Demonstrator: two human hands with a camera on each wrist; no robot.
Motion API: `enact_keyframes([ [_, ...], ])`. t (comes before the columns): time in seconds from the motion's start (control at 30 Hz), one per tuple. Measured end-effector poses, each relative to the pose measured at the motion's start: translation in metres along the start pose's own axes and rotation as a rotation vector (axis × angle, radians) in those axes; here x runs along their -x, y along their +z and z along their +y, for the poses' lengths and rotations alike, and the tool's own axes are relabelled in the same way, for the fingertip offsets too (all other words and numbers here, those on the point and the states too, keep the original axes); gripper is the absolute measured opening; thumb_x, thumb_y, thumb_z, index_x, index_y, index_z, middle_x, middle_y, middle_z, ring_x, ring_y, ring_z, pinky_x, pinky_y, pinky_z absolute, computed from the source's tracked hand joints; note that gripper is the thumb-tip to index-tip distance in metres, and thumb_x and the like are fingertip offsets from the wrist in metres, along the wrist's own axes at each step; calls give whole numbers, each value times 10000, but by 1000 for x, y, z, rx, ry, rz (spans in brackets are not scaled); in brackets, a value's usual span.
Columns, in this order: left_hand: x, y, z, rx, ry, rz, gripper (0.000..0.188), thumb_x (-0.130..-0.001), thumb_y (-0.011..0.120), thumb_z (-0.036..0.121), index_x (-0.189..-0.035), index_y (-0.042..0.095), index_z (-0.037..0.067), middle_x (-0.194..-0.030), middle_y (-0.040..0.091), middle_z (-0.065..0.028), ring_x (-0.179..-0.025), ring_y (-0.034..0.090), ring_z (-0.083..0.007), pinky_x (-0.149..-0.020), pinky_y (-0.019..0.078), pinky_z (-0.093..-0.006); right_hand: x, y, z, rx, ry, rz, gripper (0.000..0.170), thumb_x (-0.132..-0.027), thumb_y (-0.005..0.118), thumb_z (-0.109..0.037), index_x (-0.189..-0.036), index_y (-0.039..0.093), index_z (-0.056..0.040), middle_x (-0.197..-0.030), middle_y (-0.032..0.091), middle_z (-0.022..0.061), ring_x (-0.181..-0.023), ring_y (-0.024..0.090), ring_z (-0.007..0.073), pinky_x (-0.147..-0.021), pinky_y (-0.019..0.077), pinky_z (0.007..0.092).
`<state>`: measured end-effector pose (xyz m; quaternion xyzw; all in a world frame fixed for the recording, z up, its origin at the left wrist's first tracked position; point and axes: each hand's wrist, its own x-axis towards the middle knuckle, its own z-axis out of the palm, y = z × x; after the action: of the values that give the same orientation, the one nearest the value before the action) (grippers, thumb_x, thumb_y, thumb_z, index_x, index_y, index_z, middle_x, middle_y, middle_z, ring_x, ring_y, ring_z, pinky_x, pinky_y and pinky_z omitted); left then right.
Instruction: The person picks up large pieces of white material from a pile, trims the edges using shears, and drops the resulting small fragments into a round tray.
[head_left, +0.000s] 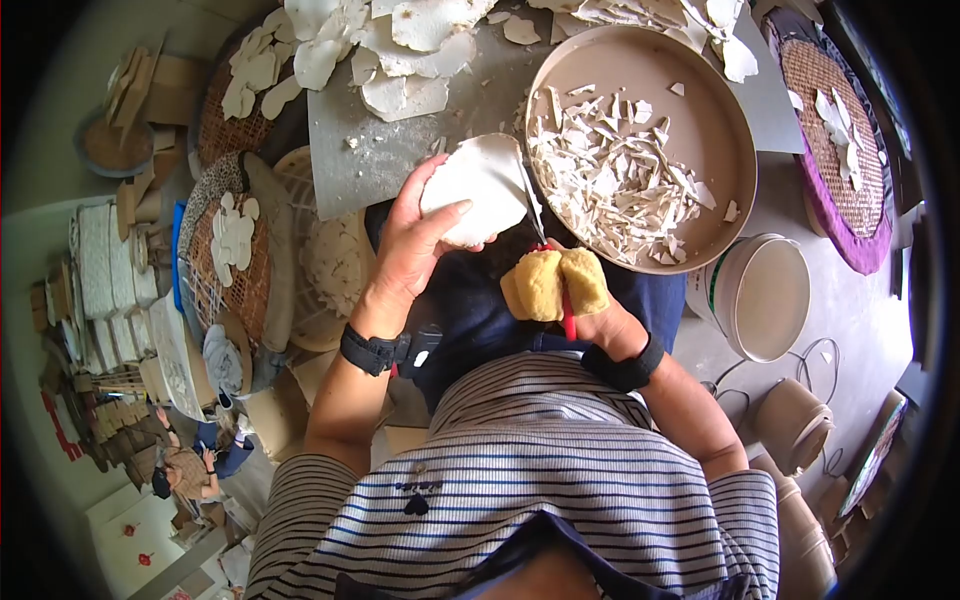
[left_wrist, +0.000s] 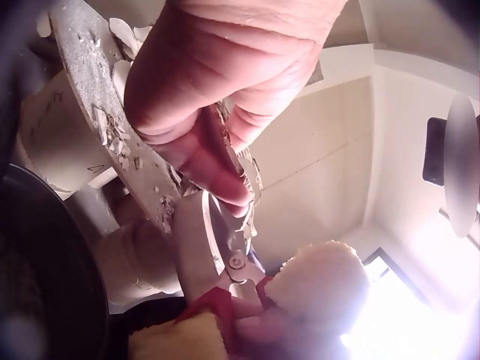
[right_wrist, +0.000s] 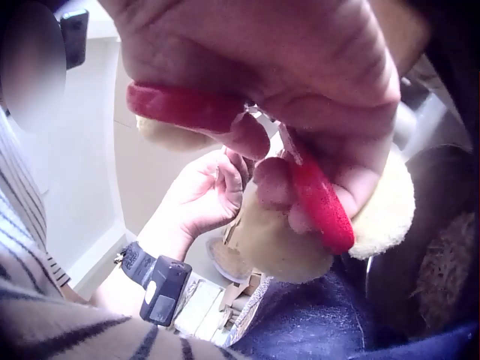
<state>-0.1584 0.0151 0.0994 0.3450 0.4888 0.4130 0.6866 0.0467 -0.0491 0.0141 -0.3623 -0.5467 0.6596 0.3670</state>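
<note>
My left hand (head_left: pixel 405 245) grips a flat, rounded white slab (head_left: pixel 482 190), its thumb on the near face and fingers behind. In my right hand (head_left: pixel 612 325) is a pair of scissors (head_left: pixel 533 208) with red handles (right_wrist: pixel 322 202) wrapped in thick yellow padding (head_left: pixel 540 285). The scissors' blades stand along the slab's right edge; in the left wrist view they lie right by the left fingertips, with the pivot (left_wrist: pixel 237 262) showing. Just right of the blades sits a wide round tray (head_left: pixel 715 130) holding many narrow white offcuts (head_left: pixel 620 190).
A grey tabletop (head_left: pixel 400 145) bears a heap of larger white slabs (head_left: pixel 415 50) at the back. Woven stools (head_left: pixel 815 75) with white pieces stand on both sides. A white bucket (head_left: pixel 770 300) is below the tray at right. Another person (head_left: pixel 190 470) is at far left.
</note>
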Motion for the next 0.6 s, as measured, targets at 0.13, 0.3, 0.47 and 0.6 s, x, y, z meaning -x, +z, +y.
enact_keyframes([
  [0.13, -6, -4, -3, -15, 15, -19, 628, -818, 601, 30, -1360, 284, 34, -1168, 522, -155, -943, 611, -244, -686, 571, -357, -1, -4, -8, 322, -158, -2, 317, -805, 602, -104, -1087, 484, -20, -964, 580, 121, -927, 569, 279, -806, 454, 323],
  [0.3, -17, 0, -24, 145, 242, 215, 589, -830, 584, 27, -1352, 311, 33, -1196, 512, -145, -1001, 587, -229, -754, 561, -361, -6, -13, 5, 535, -173, -170, 556, -787, 702, -158, -1274, 445, -82, -1222, 523, 83, -1130, 496, 192, -1015, 345, 316],
  [0.47, -24, -11, -10, 92, 178, 109, 546, -840, 562, 35, -1338, 337, 50, -1186, 521, -141, -966, 609, -232, -724, 575, -345, -16, -30, -22, 322, -183, -312, 508, -843, 643, -218, -1288, 442, -77, -1253, 510, 91, -1179, 466, 214, -1041, 315, 319],
  [0.6, -31, -20, 0, 70, 111, 32, 551, -834, 568, 32, -1336, 342, 51, -1158, 544, -133, -937, 621, -218, -700, 581, -339, -26, -23, -17, 174, -112, -268, 401, -929, 513, -248, -1285, 447, -78, -1272, 502, 82, -1165, 490, 222, -1026, 356, 334],
])
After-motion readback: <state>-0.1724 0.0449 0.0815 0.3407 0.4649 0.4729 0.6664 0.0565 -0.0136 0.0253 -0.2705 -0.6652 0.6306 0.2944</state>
